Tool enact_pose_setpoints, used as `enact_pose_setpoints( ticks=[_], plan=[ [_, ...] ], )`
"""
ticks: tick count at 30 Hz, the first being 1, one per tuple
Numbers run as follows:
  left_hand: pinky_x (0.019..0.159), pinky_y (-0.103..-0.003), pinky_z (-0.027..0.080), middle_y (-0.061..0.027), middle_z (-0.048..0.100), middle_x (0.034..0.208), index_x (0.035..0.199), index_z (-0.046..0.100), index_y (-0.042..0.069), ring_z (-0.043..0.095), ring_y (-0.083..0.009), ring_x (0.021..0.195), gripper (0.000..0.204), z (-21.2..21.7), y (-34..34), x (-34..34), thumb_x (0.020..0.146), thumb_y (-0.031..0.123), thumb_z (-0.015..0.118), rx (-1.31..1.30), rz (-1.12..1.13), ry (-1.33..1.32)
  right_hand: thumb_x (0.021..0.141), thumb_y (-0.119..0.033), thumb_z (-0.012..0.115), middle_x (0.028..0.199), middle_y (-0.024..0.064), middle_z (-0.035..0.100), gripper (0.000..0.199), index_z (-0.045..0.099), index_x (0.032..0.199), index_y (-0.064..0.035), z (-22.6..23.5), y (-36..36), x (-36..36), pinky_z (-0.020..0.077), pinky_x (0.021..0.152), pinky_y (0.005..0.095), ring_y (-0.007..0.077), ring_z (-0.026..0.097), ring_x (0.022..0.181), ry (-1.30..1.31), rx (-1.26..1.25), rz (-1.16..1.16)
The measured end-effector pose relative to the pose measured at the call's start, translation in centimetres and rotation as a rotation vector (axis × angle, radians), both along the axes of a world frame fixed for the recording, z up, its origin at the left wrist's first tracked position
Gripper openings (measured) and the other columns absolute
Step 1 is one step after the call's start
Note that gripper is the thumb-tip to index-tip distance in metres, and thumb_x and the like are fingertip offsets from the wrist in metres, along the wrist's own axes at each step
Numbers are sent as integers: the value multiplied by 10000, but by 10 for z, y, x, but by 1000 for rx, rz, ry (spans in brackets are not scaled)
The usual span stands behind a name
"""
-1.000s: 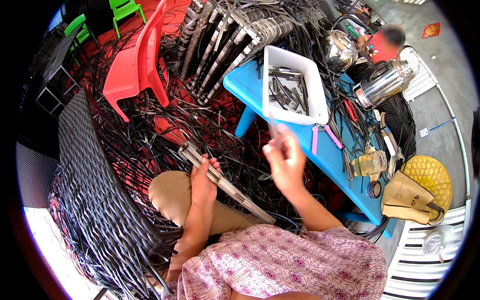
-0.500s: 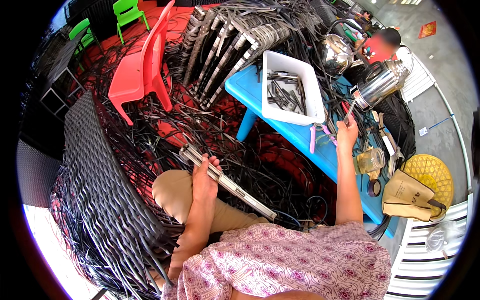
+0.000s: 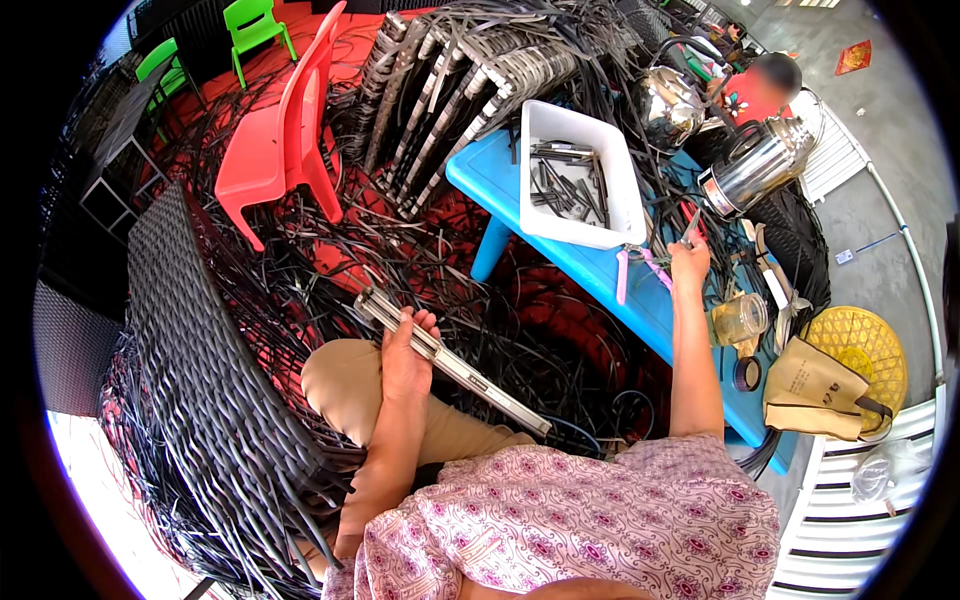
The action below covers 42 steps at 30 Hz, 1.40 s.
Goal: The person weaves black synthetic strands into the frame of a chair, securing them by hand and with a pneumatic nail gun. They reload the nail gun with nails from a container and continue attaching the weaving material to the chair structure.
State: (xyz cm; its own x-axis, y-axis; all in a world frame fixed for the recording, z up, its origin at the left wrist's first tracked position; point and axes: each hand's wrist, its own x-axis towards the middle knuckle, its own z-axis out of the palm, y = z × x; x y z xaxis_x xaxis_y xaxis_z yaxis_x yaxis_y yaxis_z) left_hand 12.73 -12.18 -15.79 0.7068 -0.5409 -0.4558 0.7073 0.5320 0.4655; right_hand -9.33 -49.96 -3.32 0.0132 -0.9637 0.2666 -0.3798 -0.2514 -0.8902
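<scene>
My left hand (image 3: 405, 355) clamped round metal frame bar (image 3: 450, 362) across knee. Right hand (image 3: 690, 262) stretched to blue bench (image 3: 640, 300), pinching red-handled tool (image 3: 690, 228). Risk, I judge: loose strips (image 3: 520, 350) beneath snagging bar, one-handed hold slipping.

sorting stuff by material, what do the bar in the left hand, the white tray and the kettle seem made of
Bar: looks like bare metal, grey with a dull sheen and straight edges. White tray: probably plastic, with matte, uniform white moulded walls. Kettle: polished metal, likely steel, with mirror-like reflections on its body.
</scene>
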Motion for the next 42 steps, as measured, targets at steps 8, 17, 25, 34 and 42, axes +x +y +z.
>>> enact_pose_setpoints(
  ticks=[8, 17, 25, 34, 42],
  plan=[
    [910, -456, 520, -187, 581, 1167, 1215, 435, 14, 593, -302, 1092, 297, 11, -9, -2, 976, 167, 523, -43, -1, -42, 742, -34, 679, 1269, 213, 496, 587, 476, 1277, 98, -22, -23, -16, 442, 914, 341, 254, 554, 1078, 172, -85, -59],
    [647, -334, 538, -96, 621, 881, 1161, 512, 22, 626, -194, 741, 280, 23, -4, -4, 973, 227, 544, 42, 73, -172, 932, -79, 574, 1311, 154, 527, 414, 473, 1317, 35, 55, 157, 51, 441, 968, 335, 232, 530, 1167, -300, -244, 370],
    [564, -287, 507, -77, 576, 847, 1216, 418, 1, 589, -141, 664, 347, 54, -6, -9, 998, 266, 473, 211, 86, -516, 937, -129, 573, 1284, 180, 544, 403, 501, 1280, 69, 8, 249, 109, 438, 1006, 385, 269, 550, 1171, -731, 476, 873],
    [529, -356, 503, -188, 618, 767, 998, 408, -29, 633, -255, 608, 183, 138, -53, -37, 943, 112, 509, 828, -6, -1191, 977, -427, 462, 1270, 165, 530, 551, 508, 1262, 43, 23, 233, 128, 361, 1064, 387, 273, 488, 1197, -1169, 1089, 843],
    [695, -555, 472, -325, 597, 905, 1057, 354, -18, 590, -510, 818, 270, 171, -105, -87, 933, 159, 517, 1054, -302, -1696, 990, -490, 347, 1252, 145, 545, 566, 561, 1147, 11, 28, 188, 90, 397, 1010, 362, 258, 503, 1154, -1466, 1144, 705]
  ],
)
